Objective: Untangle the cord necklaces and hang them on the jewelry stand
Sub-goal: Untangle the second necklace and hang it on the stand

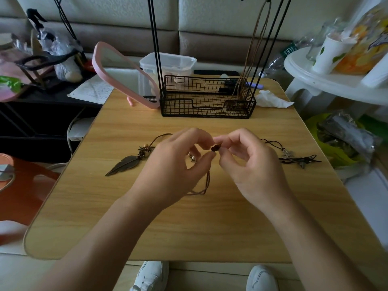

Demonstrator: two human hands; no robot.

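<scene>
Two hands, left point(168, 162), right point(252, 164), pinch knotted brown cord point(207, 181) | flat metal feather pendant point(123, 164)

A light wooden table point(189, 227) with rounded corners stands before a padded wall point(210, 17) of cream and brown panels. Off its right edge stands a white side table point(304, 80), and off its left edge an orange chair point(25, 185). The floor point(210, 278) is pale and the light dim.
</scene>
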